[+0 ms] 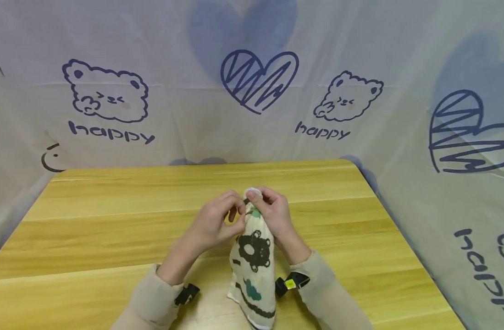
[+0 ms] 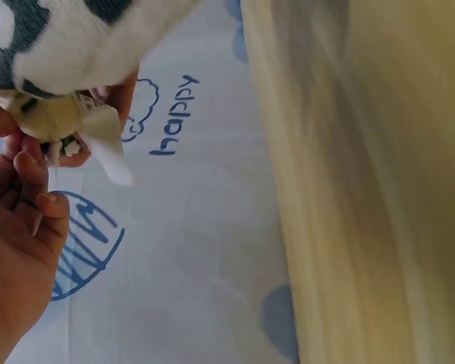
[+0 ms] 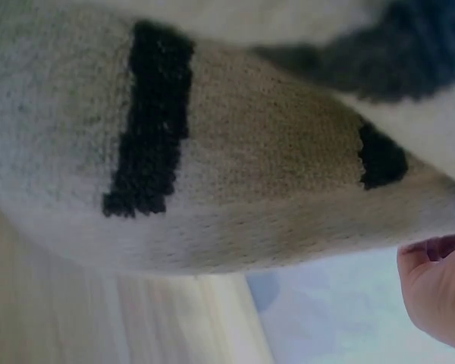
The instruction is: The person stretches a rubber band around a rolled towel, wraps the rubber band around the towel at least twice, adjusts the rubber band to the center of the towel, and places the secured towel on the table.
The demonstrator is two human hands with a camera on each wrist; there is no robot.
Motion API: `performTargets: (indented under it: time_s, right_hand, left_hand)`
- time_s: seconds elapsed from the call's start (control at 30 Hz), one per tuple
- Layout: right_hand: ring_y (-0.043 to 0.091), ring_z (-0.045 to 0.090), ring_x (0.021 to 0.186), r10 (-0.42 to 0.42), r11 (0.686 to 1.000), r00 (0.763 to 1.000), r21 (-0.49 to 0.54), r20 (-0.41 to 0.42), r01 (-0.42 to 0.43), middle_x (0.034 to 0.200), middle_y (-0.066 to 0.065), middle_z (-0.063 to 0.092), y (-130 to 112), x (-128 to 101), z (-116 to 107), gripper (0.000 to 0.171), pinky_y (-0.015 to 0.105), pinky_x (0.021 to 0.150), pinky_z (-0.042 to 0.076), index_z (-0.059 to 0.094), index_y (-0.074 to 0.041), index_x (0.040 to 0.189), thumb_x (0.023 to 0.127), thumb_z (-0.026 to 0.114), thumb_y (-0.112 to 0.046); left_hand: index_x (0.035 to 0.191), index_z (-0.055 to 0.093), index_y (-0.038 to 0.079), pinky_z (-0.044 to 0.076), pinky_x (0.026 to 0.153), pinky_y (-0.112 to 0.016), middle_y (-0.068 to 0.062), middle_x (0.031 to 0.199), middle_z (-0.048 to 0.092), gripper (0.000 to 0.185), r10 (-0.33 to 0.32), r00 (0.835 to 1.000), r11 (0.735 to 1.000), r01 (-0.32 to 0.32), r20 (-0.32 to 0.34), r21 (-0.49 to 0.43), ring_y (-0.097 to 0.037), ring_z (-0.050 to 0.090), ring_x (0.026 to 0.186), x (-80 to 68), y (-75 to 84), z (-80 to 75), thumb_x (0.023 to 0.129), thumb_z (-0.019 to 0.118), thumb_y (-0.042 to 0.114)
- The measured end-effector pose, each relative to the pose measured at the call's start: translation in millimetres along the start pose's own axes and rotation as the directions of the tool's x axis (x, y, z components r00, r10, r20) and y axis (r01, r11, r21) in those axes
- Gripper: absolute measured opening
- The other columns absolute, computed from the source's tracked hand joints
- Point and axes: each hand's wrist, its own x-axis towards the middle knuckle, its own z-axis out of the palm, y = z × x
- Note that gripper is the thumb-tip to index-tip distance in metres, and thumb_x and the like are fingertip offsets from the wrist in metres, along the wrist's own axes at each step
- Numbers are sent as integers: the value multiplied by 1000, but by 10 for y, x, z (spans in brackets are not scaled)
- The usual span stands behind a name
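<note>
Together, the left grip (image 1: 216, 221) and right grip (image 1: 277, 214) pinch the bear-patterned cloth (image 1: 255, 252) near its upper end, above the bench (image 1: 111, 229).

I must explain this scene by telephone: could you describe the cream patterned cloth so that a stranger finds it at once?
Find the large yellow wood-grain table before the whitish printed backdrop. About midway across it, the person's left hand and right hand hold a cream patterned cloth, narrow at its top. Its dark brown bear sets it apart from the backdrop's blue line drawings.
</note>
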Motion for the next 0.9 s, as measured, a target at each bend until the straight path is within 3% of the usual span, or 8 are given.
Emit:
performTargets:
  time_s: [0.13, 0.3, 0.47, 0.6, 0.7, 0.8, 0.9]
  right_hand:
    - [9, 62, 69, 21, 1000, 999, 4, -29, -21, 84, 2, 69, 42, 38, -36, 18, 20, 58, 53, 74, 5, 102, 100, 72, -13]
    - [10, 63, 67, 24, 1000, 998, -16, -52, -25, 84, 3, 69, 73, 70, -68, 22, 20, 57, 54, 73, 8, 106, 99, 73, -13]
    - [10, 63, 70, 49, 998, 998, -43, -27, -50, 87, 2, 70, 92, 89, -78, 20, 21, 60, 55, 73, 5, 107, 97, 75, -13]
    - [12, 65, 75, 55, 995, 998, -89, 38, -51, 93, 3, 70, 39, 81, -89, 19, 22, 63, 55, 70, 3, 109, 98, 74, -12]
    - [14, 66, 86, 74, 989, 991, -140, 115, -57, 104, 8, 69, -19, 87, -126, 25, 24, 72, 56, 68, 4, 120, 101, 70, -12]
    - [17, 66, 102, 114, 983, 966, -166, 231, -76, 121, 15, 68, -66, 107, -193, 36, 29, 88, 56, 64, 3, 134, 104, 64, -16]
    - [19, 65, 109, 146, 981, 935, -167, 324, -95, 127, 17, 67, -83, 123, -259, 40, 34, 98, 53, 61, 4, 138, 105, 61, -17]
  left_hand:
    - [89, 58, 12, 43, 57, -21, 1, 84, 57, 17, -76, 997, 996, 77, 36, -45, -9, 49, 68, -14, 16, 36, 82, 67, -2]
    - [88, 58, 13, 44, 57, -22, -1, 81, 56, 19, -118, 989, 991, 123, 84, -59, -9, 49, 68, -36, 15, 63, 82, 67, -2]
    - [89, 58, 14, 46, 59, -21, -1, 83, 59, 20, -145, 984, 989, 143, 107, 30, -8, 51, 69, -60, 0, 45, 82, 70, -1]
    - [91, 60, 13, 47, 59, -21, 1, 86, 62, 20, -137, 988, 984, 127, 74, 123, -8, 53, 70, -43, -13, -4, 82, 75, 2]
    - [92, 61, 12, 47, 59, -21, 1, 89, 63, 19, -131, 990, 984, 123, 50, 129, -9, 54, 70, -25, -14, -43, 82, 75, 3]
    - [94, 62, 12, 48, 60, -22, 1, 92, 64, 20, -132, 991, 985, 126, 38, 119, -9, 54, 71, -21, -16, -73, 83, 75, 1]
    - [94, 62, 13, 48, 60, -22, 1, 93, 65, 21, -126, 991, 985, 120, 44, 122, -9, 55, 71, -28, -24, -81, 83, 75, 1]
